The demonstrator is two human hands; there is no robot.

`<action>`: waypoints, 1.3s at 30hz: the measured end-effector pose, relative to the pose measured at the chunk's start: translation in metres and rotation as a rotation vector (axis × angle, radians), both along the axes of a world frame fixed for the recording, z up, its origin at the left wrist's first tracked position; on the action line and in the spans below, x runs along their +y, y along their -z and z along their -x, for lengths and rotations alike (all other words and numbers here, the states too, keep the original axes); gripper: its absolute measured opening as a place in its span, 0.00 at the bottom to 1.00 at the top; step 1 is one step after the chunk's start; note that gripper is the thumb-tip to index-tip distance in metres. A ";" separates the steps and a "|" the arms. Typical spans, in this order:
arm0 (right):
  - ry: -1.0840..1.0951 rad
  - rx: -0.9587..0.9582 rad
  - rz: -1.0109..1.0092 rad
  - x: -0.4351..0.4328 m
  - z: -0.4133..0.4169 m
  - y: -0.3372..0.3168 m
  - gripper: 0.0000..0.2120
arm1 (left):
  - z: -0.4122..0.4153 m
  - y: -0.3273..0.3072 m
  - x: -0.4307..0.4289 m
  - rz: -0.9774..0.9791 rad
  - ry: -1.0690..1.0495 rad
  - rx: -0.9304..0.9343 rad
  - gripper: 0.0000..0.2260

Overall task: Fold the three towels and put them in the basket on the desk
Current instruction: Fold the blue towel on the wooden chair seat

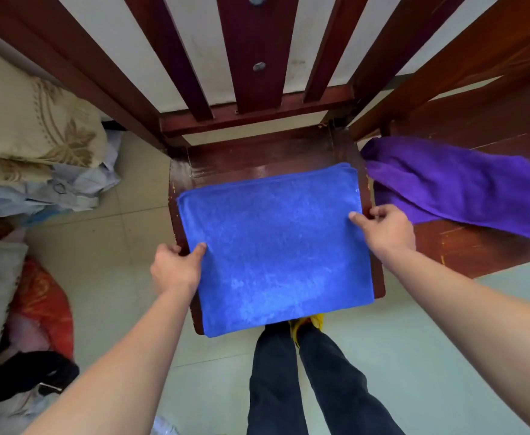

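Blue towel (pixel 276 252): folded flat on the wooden chair seat (pixel 257 158), its near edge hanging past the seat's front.
Left hand (pixel 175 268): arm reaching forward, thumb on top of the towel's left edge, fingers curled under — pinching it.
Right hand (pixel 386 229): arm extended, thumb on the towel's right edge, fingers tucked beneath, gripping it.
Purple towel (pixel 458 186): unfolded, draped on the wooden surface (pixel 492 127) right of the chair — just beside the right hand.
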State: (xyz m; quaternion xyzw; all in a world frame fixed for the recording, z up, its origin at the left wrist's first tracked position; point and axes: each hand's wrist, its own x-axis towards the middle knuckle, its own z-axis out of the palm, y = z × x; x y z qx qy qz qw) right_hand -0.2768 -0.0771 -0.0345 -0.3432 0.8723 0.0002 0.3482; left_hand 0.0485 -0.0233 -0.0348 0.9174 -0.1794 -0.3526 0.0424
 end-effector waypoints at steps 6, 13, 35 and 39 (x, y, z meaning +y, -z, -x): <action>-0.024 0.015 0.033 0.018 -0.006 -0.001 0.24 | 0.007 0.008 0.017 0.072 0.051 -0.009 0.21; -0.093 -0.084 0.117 -0.061 -0.013 0.018 0.15 | -0.022 0.022 -0.079 0.141 0.254 0.040 0.14; 0.024 -0.046 -0.040 0.065 0.009 0.006 0.14 | 0.026 0.008 0.052 -0.006 0.028 0.097 0.14; 0.078 -0.051 -0.093 0.113 0.022 0.008 0.12 | 0.037 0.010 0.110 -0.038 0.016 0.142 0.12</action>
